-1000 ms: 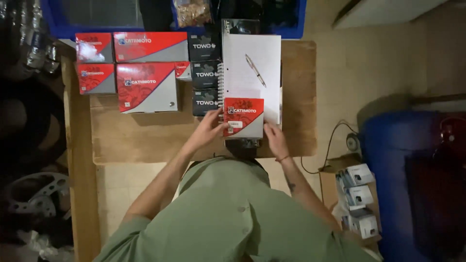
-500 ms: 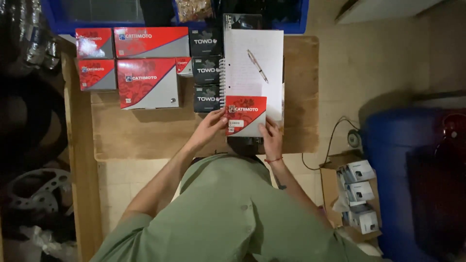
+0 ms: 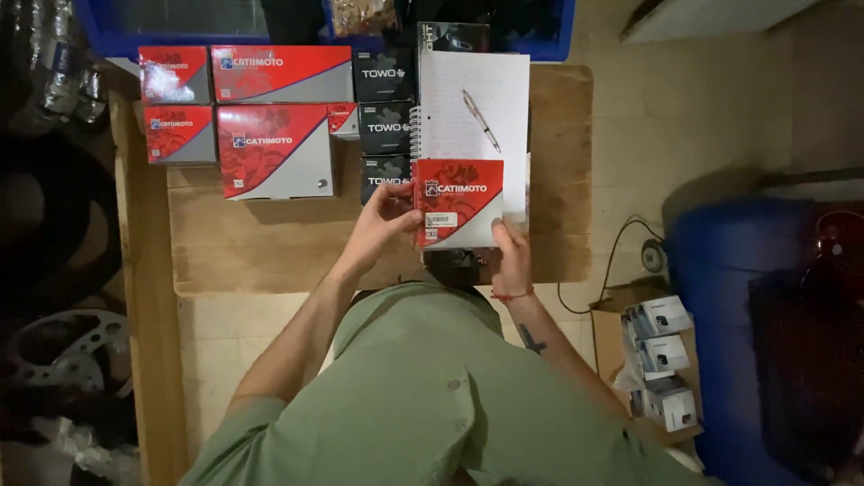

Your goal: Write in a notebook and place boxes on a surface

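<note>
Dim workshop room, seen from above; tiled floor, a wooden tabletop [image 3: 270,247] in the middle of view. Person in a green shirt stands at its near edge.

Both hands are raised over the near right part of the tabletop and share one small red and grey box [image 3: 457,203]. Left hand [image 3: 382,225]: fingers curled, thumb and fingertips pinching the box's left edge. Right hand [image 3: 511,256]: closed on the box's lower right corner from below, thumb on the front face. Box is held roughly upright, red printed face toward the camera, white label strip near its lower left. It overlaps the lower end of a spiral notebook [image 3: 475,112] that lies open on the tabletop; whether box and notebook touch cannot be told.

A pen [image 3: 481,120] lies diagonally on the notebook page.

Left of the notebook: a column of three black boxes [image 3: 385,126], touching one another. Further left: a large red and grey box [image 3: 274,148], a long red and grey box [image 3: 281,74] behind it, and two smaller red and grey boxes [image 3: 176,103] at the far left, stacked front to back.

Blue crate [image 3: 180,22] at the far edge of the tabletop. On the floor to the right: a blue barrel [image 3: 720,297] and a cardboard carton [image 3: 607,328] with small white boxes [image 3: 661,355].
</note>
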